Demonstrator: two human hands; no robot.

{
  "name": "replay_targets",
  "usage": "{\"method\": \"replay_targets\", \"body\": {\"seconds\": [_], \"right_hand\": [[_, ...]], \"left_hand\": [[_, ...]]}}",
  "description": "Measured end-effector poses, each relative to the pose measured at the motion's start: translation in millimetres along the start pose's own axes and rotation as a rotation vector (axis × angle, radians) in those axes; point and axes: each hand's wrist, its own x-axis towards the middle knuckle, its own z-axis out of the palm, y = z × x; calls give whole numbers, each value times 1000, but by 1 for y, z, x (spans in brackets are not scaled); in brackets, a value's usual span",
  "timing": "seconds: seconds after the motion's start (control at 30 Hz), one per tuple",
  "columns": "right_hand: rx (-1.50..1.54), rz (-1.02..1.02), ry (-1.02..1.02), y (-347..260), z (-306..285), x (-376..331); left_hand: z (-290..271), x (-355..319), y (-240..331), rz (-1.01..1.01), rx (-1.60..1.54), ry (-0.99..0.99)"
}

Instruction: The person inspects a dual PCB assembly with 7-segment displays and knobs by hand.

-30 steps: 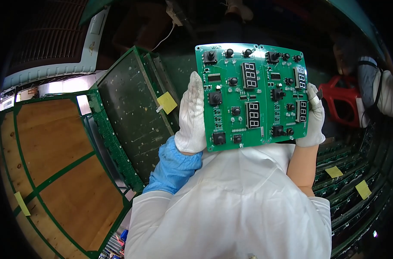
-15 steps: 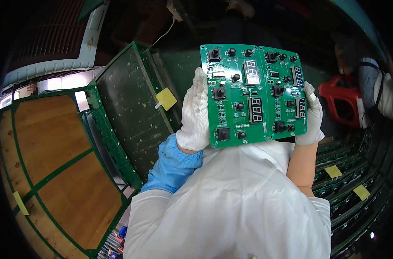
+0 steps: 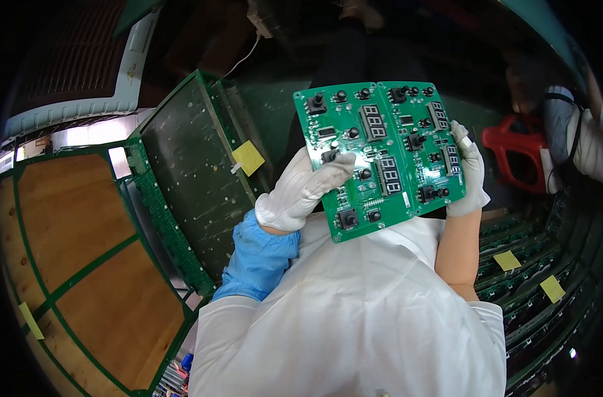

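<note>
While the green circuit board (image 3: 381, 155) is held up before the camera, well above the green tray (image 3: 182, 172), the gloved left hand (image 3: 300, 192) and right hand (image 3: 470, 173) clasp its edges, so checking looks underway, not finished.

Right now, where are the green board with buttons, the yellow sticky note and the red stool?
green circuit board (image 3: 381, 152): head view, middle of its face.
yellow sticky note (image 3: 248, 157): head view, its centre.
red stool (image 3: 521, 147): head view, its seat.
</note>
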Motion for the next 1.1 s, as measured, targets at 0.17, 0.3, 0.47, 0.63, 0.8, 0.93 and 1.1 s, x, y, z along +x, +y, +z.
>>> {"method": "replay_targets", "body": {"seconds": [0.17,0.3,0.47,0.63,0.8,0.93,1.1], "right_hand": [[-46,-403,-17,-50,-17,6],[458,-507,-686,-96,8,-43],[347,-484,-697,-58,76,-72],[331,-418,-814,-50,101,-68],[129,-448,-615,-36,115,-72],[137,-397,-722,-33,113,-67],[23,-448,-649,-26,112,-73]], "left_hand": [[41,4,-7,215,800,437],[39,6,-21,409,1199,540],[46,17,-48,680,1157,592],[39,12,-42,1015,2072,384],[39,9,-56,715,838,325],[41,9,-52,786,1468,424],[38,4,-42,755,2971,272]]}}
